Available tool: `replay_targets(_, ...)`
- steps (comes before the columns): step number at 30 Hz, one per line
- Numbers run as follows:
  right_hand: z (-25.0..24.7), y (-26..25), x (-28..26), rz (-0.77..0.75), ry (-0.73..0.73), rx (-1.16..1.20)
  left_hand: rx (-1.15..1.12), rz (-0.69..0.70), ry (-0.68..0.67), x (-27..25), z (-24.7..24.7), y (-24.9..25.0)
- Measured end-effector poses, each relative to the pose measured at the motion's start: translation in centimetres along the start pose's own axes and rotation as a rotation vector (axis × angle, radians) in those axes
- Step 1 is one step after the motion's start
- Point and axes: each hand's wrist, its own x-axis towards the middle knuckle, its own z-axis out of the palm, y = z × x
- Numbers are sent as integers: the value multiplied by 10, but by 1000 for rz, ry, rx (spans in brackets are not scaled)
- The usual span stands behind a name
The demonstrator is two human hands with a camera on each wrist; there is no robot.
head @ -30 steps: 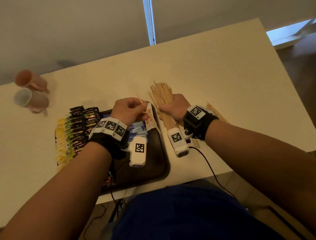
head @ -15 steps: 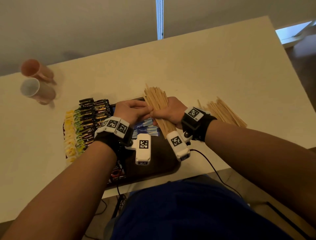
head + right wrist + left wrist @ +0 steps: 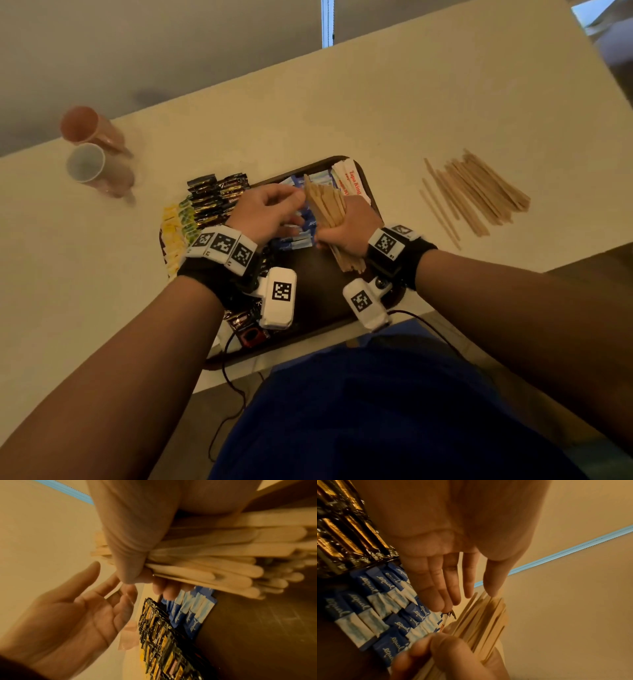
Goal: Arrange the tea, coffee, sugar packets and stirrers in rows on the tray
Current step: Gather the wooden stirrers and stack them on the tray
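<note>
Stirrers: right hand (image 3: 349, 224) has carried its gripped bundle (image 3: 329, 212) from the desk (image 3: 445, 102) onto the tray (image 3: 318, 301), beside the blue sugar packets (image 3: 294, 240). Placement looks near. Left hand (image 3: 269, 214), fingers (image 3: 436, 588) straight and holding nothing, touches the bundle's far tips. Loose stirrer pile (image 3: 479, 195) lies right of the tray. Two cups (image 3: 92, 150) left. Packets, stirrers: too many to count.

Bare tray (image 3: 322, 294) floor lies open at 6 o'clock; packets (image 3: 219, 198) crowd 9 o'clock, apparently edge-to-edge.
</note>
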Motion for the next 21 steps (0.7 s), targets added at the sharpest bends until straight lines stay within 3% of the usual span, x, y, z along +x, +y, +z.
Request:
replay_targets(6, 18, 0, -7, -4, -3, 31, 55, 32, -56, -6, -11, -4)
replay_targets(8, 21, 3, -4, 1, -91, -166, 95, 31, -57, -6, -15, -7)
replay_targets(13, 35, 6, -10, 28, -496, -781, 186, 40, 32, -8, -24, -13)
replay_targets(16, 45, 12, -9, 27, -638, -949, 188, 44, 29, -8, -28, -13)
replay_targets(21, 45, 15, -8, 3, -703, -1047, 162, 47, 14, -8, -32, -15)
